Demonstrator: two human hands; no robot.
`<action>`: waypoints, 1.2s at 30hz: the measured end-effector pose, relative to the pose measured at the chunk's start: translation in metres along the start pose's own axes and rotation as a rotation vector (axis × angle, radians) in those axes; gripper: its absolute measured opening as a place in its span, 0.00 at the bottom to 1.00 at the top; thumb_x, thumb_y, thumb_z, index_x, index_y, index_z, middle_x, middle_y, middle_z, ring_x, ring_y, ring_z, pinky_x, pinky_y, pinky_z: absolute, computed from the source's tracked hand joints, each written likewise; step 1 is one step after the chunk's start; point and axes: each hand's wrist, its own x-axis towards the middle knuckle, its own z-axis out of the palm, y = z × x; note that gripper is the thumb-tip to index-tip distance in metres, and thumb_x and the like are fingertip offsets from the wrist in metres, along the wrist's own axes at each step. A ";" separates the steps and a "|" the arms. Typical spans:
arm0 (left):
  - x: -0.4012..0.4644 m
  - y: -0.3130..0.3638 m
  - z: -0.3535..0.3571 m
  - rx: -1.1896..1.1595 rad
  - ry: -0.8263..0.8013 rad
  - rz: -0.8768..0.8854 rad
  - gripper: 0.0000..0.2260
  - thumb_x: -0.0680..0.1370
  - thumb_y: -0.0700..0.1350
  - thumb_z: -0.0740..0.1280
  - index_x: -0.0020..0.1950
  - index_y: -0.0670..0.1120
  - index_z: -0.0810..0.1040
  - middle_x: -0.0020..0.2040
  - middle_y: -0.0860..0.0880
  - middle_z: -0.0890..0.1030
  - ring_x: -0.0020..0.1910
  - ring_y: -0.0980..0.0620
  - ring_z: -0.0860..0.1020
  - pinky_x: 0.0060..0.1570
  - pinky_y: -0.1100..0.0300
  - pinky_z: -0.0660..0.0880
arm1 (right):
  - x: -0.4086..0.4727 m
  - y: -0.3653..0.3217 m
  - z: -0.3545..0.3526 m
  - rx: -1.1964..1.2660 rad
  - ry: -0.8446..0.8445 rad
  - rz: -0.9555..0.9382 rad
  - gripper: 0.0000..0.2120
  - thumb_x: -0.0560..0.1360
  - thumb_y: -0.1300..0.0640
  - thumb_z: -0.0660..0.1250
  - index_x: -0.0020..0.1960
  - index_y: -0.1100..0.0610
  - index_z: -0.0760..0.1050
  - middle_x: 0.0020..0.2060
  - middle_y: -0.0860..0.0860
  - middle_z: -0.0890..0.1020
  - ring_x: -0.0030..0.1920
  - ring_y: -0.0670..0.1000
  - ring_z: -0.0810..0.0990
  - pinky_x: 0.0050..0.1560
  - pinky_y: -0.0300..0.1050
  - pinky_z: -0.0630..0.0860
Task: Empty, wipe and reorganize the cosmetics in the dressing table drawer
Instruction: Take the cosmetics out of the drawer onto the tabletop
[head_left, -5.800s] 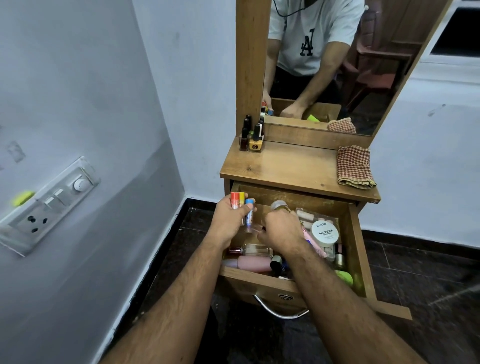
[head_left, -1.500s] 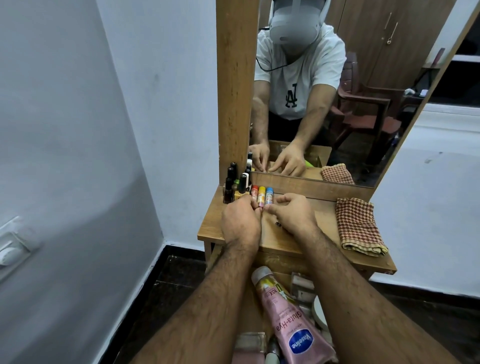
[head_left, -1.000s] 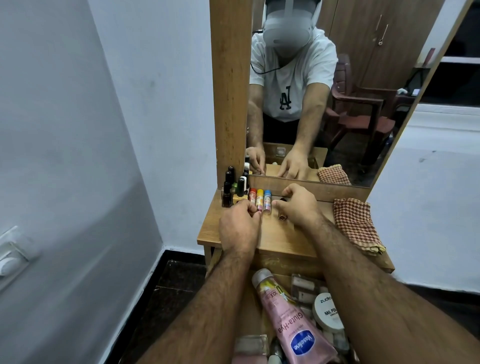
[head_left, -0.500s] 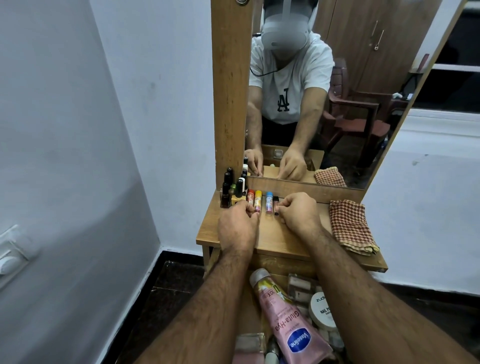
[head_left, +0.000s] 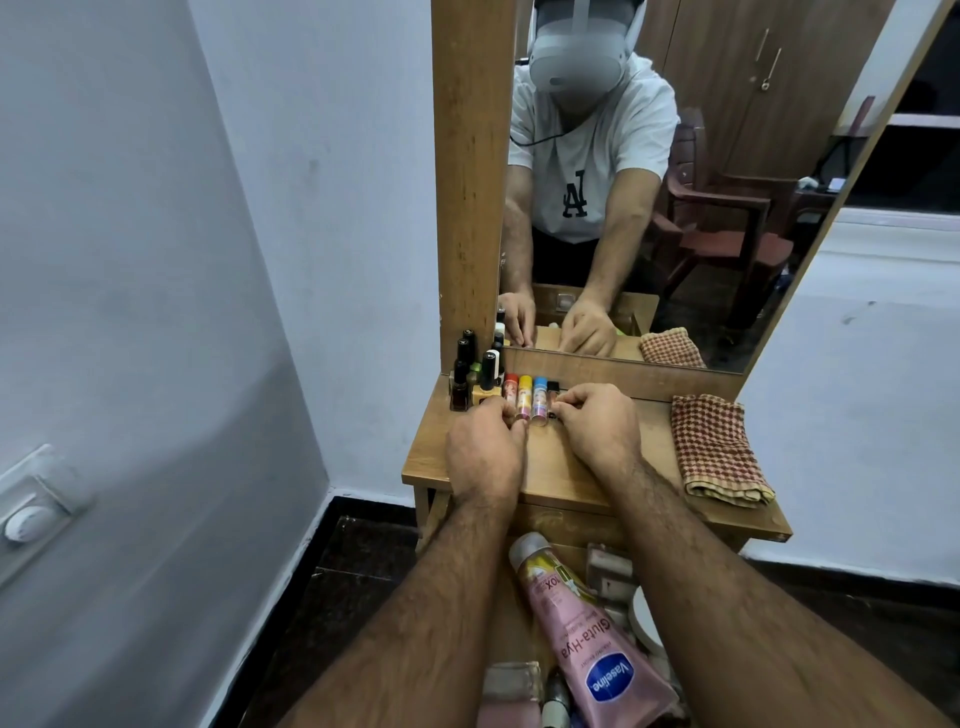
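Three lip balm tubes with red, yellow and blue caps stand in a row at the back of the wooden dressing table top. My left hand has curled fingertips pinching the lower end of the red-capped tube. My right hand pinches a small dark-capped tube standing just right of the blue one. Below, the open drawer holds a pink Vaseline lotion bottle, a white jar and other cosmetics, partly hidden by my forearms.
Several nail polish bottles are clustered at the table's back left corner beside the mirror post. A folded checked cloth lies on the right of the top. The mirror rises behind. A wall stands close on the left.
The three tubes went from my left hand over the drawer to the table top. In the last second my right hand stood the dark-capped tube beside the blue one.
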 end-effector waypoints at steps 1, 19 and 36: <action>0.000 0.001 0.000 0.002 0.000 0.000 0.11 0.77 0.51 0.70 0.59 0.52 0.80 0.52 0.54 0.83 0.50 0.56 0.79 0.48 0.60 0.78 | 0.000 0.000 0.000 0.005 0.004 0.002 0.06 0.77 0.53 0.70 0.52 0.52 0.84 0.47 0.47 0.85 0.47 0.44 0.77 0.47 0.42 0.74; 0.000 0.006 0.006 0.057 0.035 -0.013 0.11 0.75 0.54 0.72 0.55 0.53 0.78 0.49 0.54 0.81 0.49 0.54 0.78 0.44 0.59 0.77 | -0.008 0.005 0.001 0.028 0.043 -0.003 0.07 0.76 0.55 0.71 0.53 0.51 0.84 0.49 0.47 0.85 0.51 0.45 0.80 0.50 0.39 0.73; -0.070 -0.041 -0.015 -0.508 0.045 0.096 0.04 0.76 0.47 0.71 0.50 0.51 0.82 0.43 0.55 0.84 0.44 0.57 0.82 0.48 0.52 0.81 | -0.088 0.036 -0.035 0.392 0.098 -0.107 0.07 0.76 0.57 0.70 0.53 0.57 0.82 0.43 0.48 0.83 0.45 0.47 0.82 0.50 0.47 0.81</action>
